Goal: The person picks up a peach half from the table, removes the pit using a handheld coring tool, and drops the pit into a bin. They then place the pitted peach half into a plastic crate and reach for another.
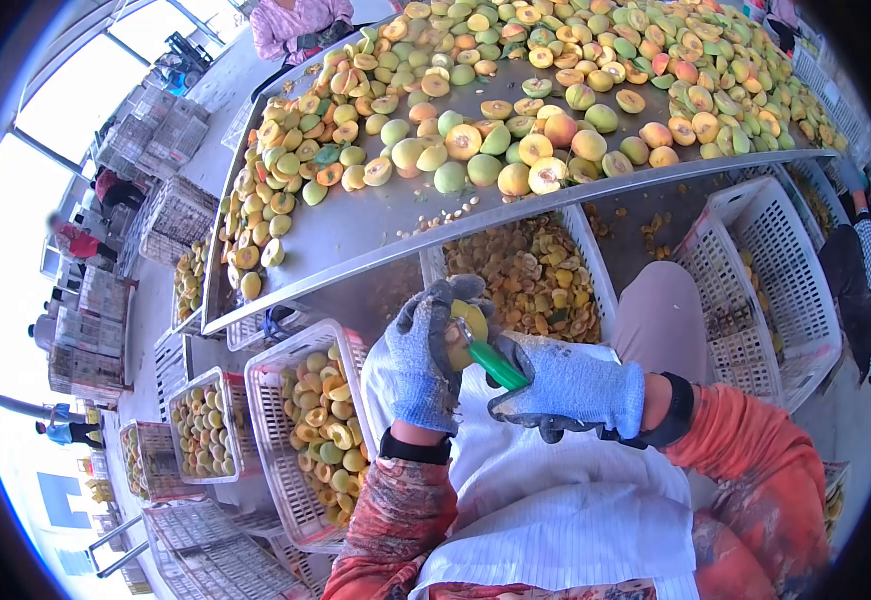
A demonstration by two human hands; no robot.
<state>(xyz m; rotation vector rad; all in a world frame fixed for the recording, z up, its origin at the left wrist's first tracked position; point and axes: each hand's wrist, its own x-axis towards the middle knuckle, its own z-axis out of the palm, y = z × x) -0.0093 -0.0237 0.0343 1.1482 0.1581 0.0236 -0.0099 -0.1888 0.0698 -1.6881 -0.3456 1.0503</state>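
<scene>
In the head view my left hand (417,355), in a blue-grey work glove with dark fingertips, is closed around a yellow-green peach (470,318). My right hand (580,385), gloved the same way, grips a green-handled tool (498,366). Its short metal end meets the peach; the exact shape of that end is too small to tell. Both hands are above my lap, in front of the steel table (355,255). Below and beyond them, a crate of peach scraps and pits (545,270) stands under the table edge.
Many halved and whole peaches (463,142) cover the table. A white crate of peach halves (320,430) stands left of my knees, and a white crate (770,280) stands at the right. Stacked crates (180,215) line the left. Another person (300,25) is across the table.
</scene>
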